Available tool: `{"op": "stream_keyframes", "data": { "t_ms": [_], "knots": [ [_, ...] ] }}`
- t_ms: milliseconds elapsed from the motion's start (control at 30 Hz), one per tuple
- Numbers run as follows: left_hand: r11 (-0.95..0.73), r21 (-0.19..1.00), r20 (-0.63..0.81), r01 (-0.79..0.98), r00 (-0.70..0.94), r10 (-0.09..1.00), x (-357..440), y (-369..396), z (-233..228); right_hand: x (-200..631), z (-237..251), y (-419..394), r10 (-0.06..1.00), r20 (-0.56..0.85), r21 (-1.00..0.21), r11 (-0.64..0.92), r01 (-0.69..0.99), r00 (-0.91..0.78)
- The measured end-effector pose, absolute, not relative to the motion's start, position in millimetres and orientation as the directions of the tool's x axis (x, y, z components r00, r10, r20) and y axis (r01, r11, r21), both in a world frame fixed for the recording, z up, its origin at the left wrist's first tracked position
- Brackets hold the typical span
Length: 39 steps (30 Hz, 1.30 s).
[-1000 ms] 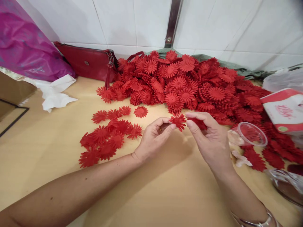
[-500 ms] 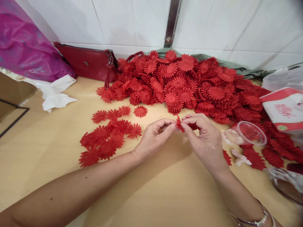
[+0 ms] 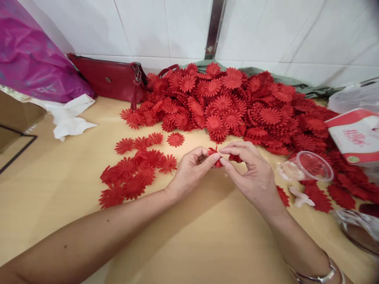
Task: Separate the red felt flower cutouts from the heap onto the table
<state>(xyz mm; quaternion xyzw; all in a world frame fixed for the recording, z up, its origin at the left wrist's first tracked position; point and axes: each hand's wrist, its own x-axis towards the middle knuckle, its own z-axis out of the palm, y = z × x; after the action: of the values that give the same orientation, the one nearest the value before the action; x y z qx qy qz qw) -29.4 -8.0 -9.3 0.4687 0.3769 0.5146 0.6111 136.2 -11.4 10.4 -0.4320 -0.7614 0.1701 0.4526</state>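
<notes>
My left hand [image 3: 194,167] is closed, its thumb and fingers pinching a red artificial flower piece [image 3: 216,161] with narrow petals. My right hand [image 3: 251,169] curls in from the other side, thumb and fingertips at the edge of that piece. More red petals [image 3: 235,158] show under the right hand's fingers, tucked within its grip; how many pieces are there is hidden. To the left lies a loose group of red flower pieces [image 3: 145,173] on the tabletop [image 3: 183,236].
A large heap of red flower pieces [image 3: 222,102] runs along the tiled wall. At right are a clear plastic cup [image 3: 315,166] on its side, a red-and-white tissue pack [image 3: 353,136] and a crumpled tissue [image 3: 301,197]. A red purse [image 3: 103,79] and purple bag [image 3: 38,55] sit back left.
The flower piece between my hands has turned, showing more of its petals toward the left hand. My right hand has shifted slightly left, its fingertips a little more apart.
</notes>
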Motion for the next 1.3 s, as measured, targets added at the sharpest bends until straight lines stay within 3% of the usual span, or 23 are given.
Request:
{"op": "stream_keyframes", "data": {
  "t_ms": [200, 400, 533, 833, 1067, 1300],
  "knots": [
    [0.044, 0.955, 0.015, -0.293, 0.194, 0.981, -30, -8, -5, 137, 8, -10, 0.873, 0.448, -0.774, 0.487, 0.405, -0.193],
    [0.096, 0.94, 0.015, -0.327, 0.322, 0.947, -33, -11, -4, 146, 3, -4, 0.933, 0.344, -0.875, 0.359, 0.324, -0.105],
    [0.069, 0.957, 0.016, -0.283, 0.288, 0.958, -33, -9, -7, 148, 1, -2, 0.955, 0.261, -0.94, 0.284, 0.189, -0.138],
    [0.104, 0.954, -0.012, -0.281, 0.31, 0.951, -33, -9, -5, 148, -3, 1, 0.98, 0.087, -0.996, 0.087, -0.011, -0.176],
    [0.037, 0.963, 0.043, -0.268, 0.286, 0.957, -34, -8, -6, 148, -5, 1, 0.972, 0.137, -0.989, 0.143, 0.022, -0.19],
    [-0.09, 0.979, 0.131, -0.182, 0.229, 0.964, -29, -12, 0, 144, -13, 1, 0.982, 0.186, -0.982, 0.187, 0.023, -0.042]
  ]
}}
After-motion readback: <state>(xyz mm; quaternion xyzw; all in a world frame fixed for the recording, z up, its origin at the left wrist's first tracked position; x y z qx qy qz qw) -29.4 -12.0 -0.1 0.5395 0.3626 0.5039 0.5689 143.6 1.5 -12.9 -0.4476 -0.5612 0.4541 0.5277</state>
